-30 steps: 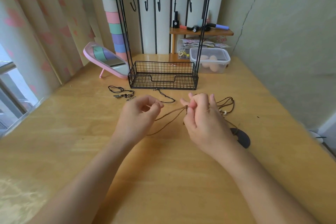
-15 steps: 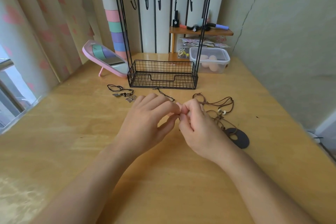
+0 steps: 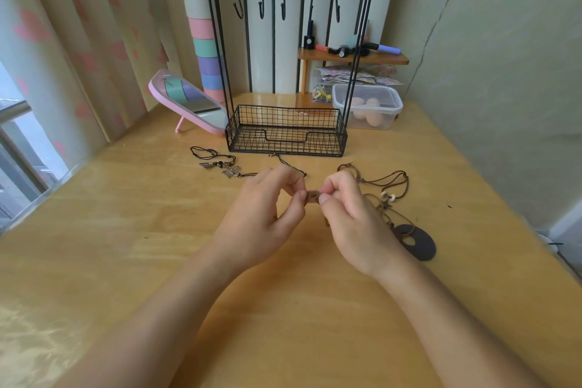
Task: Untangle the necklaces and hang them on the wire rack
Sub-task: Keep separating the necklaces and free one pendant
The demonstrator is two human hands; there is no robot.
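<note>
Both hands pinch the brown cord [image 3: 312, 195] over mid-table.
The left hand [image 3: 261, 217] and right hand [image 3: 352, 224] clamp their fingertips on a short span of the cord, in front of the rack [image 3: 283, 135]. The pendant [image 3: 415, 241] lies beside the right wrist, toward the right edge of the table [image 3: 94, 246]. A black necklace [image 3: 217, 164] lies front-left of the rack. Bare wood runs to the near edge.

Both hands, left hand [image 3: 261, 214] and right hand [image 3: 352, 220], pinch a brown cord [image 3: 312, 195] (knotted) before the wire rack [image 3: 285, 135]
</note>
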